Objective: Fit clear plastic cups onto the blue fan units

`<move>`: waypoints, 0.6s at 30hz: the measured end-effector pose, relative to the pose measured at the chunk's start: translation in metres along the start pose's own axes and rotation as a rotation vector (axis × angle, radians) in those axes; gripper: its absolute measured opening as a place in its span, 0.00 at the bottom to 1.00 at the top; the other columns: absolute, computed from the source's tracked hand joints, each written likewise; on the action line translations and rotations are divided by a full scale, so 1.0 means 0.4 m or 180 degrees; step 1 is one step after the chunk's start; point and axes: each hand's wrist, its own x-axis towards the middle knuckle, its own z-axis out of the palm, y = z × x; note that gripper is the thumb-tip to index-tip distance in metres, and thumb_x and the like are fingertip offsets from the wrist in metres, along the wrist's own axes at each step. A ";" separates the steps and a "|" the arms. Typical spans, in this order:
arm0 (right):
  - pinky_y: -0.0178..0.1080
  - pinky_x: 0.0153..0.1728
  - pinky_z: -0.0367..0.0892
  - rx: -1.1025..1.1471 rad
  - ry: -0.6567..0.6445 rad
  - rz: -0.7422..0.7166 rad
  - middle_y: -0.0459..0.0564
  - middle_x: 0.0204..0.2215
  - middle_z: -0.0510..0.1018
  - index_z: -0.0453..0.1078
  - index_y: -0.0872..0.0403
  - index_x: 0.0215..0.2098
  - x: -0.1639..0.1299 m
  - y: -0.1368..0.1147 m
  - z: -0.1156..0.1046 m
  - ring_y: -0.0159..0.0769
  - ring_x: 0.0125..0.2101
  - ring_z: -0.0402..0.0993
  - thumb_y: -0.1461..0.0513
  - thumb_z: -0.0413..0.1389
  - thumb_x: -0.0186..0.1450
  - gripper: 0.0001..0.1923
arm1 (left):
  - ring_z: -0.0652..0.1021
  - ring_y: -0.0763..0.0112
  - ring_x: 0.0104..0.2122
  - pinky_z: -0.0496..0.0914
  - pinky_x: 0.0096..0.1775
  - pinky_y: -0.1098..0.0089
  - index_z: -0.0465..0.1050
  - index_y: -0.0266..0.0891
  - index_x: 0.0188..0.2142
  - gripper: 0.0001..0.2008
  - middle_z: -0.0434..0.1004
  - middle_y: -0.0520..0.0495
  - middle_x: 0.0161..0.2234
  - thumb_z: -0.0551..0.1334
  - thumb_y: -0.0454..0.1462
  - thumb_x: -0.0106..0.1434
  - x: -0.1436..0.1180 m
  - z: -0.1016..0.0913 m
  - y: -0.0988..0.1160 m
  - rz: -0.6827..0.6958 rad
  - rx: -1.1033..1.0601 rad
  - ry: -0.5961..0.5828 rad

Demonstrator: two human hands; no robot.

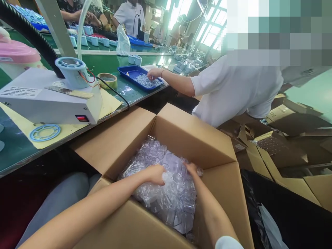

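Observation:
An open cardboard box (197, 135) stands in front of me. Inside lies a clear plastic bag (153, 193) amid many transparent plastic parts (186, 204), several of them round-ended. My left hand (157, 174) reaches in from the left, its fingers closed on the crumpled film of the bag. At the box's far right inner side, my right hand (191, 168) has its fingers bent over the edge of the bag and the parts; their tips are partly hidden.
On the green bench at left are a white device (52, 100) with a red switch, a blue ring (45, 132) and a tape roll (108, 81). A co-worker's hand (155, 73) reaches into a blue tray (135, 73) of small pieces. More cartons (282, 152) and a black bag (290, 207) stand right.

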 end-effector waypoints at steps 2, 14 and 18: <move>0.47 0.43 0.69 0.0090 0.0039 0.0288 0.53 0.46 0.71 0.65 0.56 0.49 -0.001 -0.035 0.037 0.38 0.43 0.71 0.55 0.52 0.65 0.17 | 0.75 0.65 0.29 0.69 0.31 0.71 0.75 0.37 0.32 0.11 0.77 0.47 0.29 0.60 0.37 0.48 0.005 0.002 -0.004 0.0028 0.0003 0.0017; 0.42 0.42 0.69 0.0537 0.0287 0.0738 0.51 0.45 0.72 0.68 0.53 0.45 -0.015 0.050 0.013 0.35 0.42 0.71 0.57 0.51 0.66 0.12 | 0.76 0.62 0.31 0.70 0.32 0.68 0.74 0.38 0.33 0.12 0.77 0.46 0.30 0.60 0.37 0.47 0.010 0.005 -0.010 -0.0003 -0.0058 0.0025; 0.41 0.41 0.69 0.0407 0.0178 0.0407 0.51 0.44 0.73 0.69 0.53 0.42 -0.035 0.071 -0.024 0.34 0.41 0.71 0.58 0.51 0.66 0.10 | 0.76 0.60 0.31 0.70 0.33 0.66 0.74 0.38 0.33 0.12 0.77 0.45 0.30 0.61 0.37 0.47 0.012 0.008 -0.012 -0.0018 -0.0059 0.0045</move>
